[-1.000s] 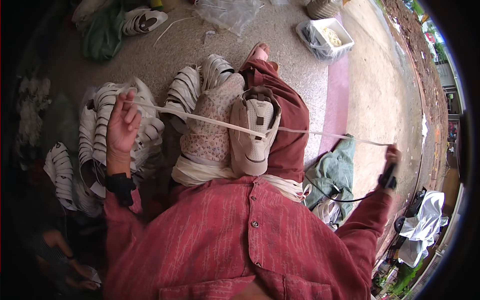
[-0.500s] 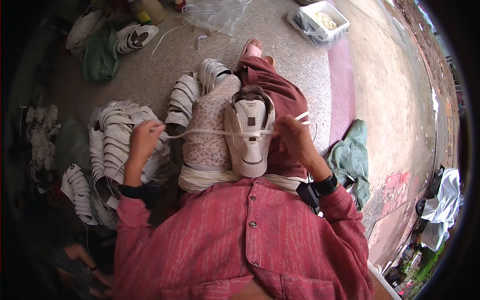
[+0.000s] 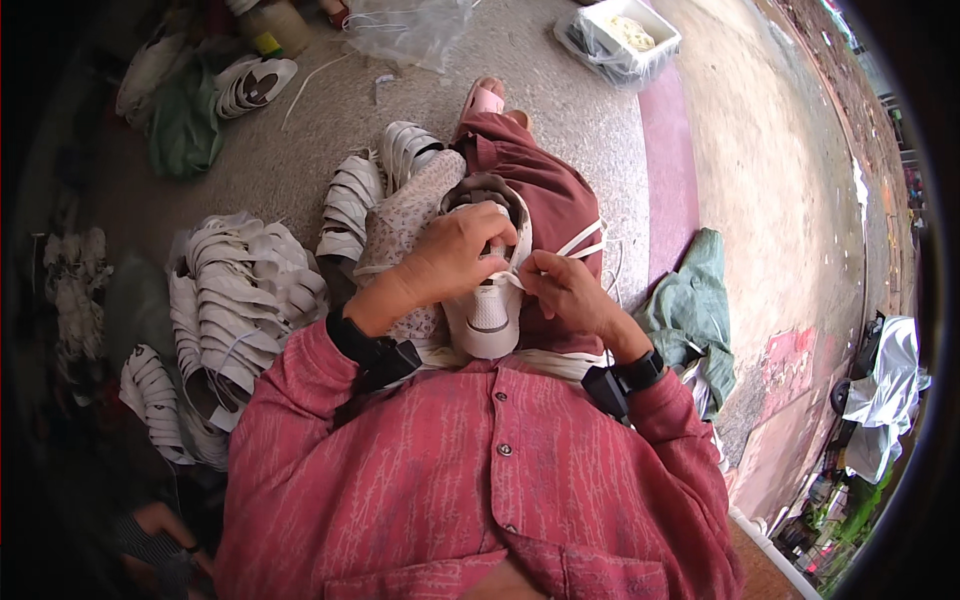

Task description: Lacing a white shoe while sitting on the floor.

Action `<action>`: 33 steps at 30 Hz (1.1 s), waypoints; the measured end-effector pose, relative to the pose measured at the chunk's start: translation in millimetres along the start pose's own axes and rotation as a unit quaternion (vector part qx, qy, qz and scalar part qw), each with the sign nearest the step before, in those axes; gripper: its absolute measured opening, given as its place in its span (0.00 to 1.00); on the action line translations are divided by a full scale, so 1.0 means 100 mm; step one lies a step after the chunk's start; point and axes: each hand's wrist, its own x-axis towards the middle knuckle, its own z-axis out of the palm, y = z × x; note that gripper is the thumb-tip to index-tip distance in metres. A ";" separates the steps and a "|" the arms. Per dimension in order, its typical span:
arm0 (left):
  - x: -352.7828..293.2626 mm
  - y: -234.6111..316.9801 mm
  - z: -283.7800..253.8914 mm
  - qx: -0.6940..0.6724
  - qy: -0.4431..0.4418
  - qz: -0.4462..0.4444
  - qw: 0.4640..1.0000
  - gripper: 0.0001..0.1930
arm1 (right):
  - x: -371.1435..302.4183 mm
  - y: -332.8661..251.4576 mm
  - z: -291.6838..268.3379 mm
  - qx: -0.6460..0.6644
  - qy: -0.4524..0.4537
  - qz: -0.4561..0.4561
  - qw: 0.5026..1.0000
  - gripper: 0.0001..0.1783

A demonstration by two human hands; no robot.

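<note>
A white sneaker (image 3: 487, 318) lies on my lap, its toe toward my body and its dark-lined opening away from me. My left hand (image 3: 440, 258) reaches across its tongue from the left. Its fingers curl over the shoe's opening and its thumb lies on the lacing area, gripping the shoe there. My right hand (image 3: 570, 292) is at the shoe's right side, thumb and fingers pinched on a flat white shoelace (image 3: 513, 279). Another white lace length (image 3: 580, 238) crosses my right thigh. My left hand hides much of the tongue and eyelets.
Stacked white shoe uppers (image 3: 235, 290) stand at my left, with more uppers (image 3: 352, 200) beside my left leg. A white tub (image 3: 645, 42) lined with clear plastic holds pale laces, far right. Green sacking (image 3: 695, 300) lies on the right. Another person's arm (image 3: 165, 525) shows lower left.
My left hand has come from the far left onto the shoe, and the lace stretched out to the left has been drawn in. My right hand has lowered slightly, closer to the lacing.
</note>
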 end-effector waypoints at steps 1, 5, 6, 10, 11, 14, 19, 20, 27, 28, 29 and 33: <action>0.02 0.00 0.00 -0.033 -0.005 -0.038 0.999 0.11 | 0.02 -0.01 -0.02 0.019 -0.013 0.013 1.000 0.08; 0.05 -0.01 0.03 -0.047 -0.017 -0.075 0.996 0.11 | 0.10 0.04 -0.09 0.067 -0.040 0.027 0.997 0.09; 0.06 -0.04 0.03 -0.054 -0.030 -0.082 0.995 0.11 | 0.11 0.04 -0.09 0.086 -0.035 0.050 0.994 0.09; 0.09 -0.02 0.02 -0.019 -0.075 -0.083 0.994 0.08 | 0.13 0.13 -0.06 0.175 -0.018 0.079 0.981 0.09; 0.09 -0.03 0.02 -0.018 -0.074 -0.082 0.994 0.08 | 0.12 0.16 -0.03 0.174 -0.018 0.079 0.981 0.09; 0.06 -0.08 0.03 0.003 -0.039 0.022 0.999 0.07 | 0.08 0.16 0.10 0.194 0.026 0.043 0.980 0.10; 0.07 -0.06 -0.01 0.013 -0.084 0.017 0.996 0.07 | 0.00 0.08 0.15 -0.039 0.117 -0.025 0.992 0.09; 0.07 -0.07 0.00 0.014 -0.082 0.016 0.996 0.07 | 0.00 0.03 0.13 -0.040 0.115 -0.026 0.992 0.09; 0.03 -0.05 -0.01 0.048 -0.074 0.021 0.996 0.07 | 0.12 -0.27 -0.17 -0.393 0.070 -0.202 0.894 0.22; 0.04 -0.03 -0.02 0.047 -0.077 0.024 0.996 0.07 | 0.12 -0.32 -0.20 -0.440 0.053 -0.210 0.872 0.20; 0.05 -0.02 -0.01 0.048 -0.080 0.025 0.995 0.07 | 0.14 -0.31 -0.24 -0.438 0.055 -0.210 0.873 0.20; 0.05 -0.05 0.00 0.053 -0.079 0.037 0.995 0.07 | 0.21 -0.20 -0.30 -0.441 0.041 -0.277 0.853 0.14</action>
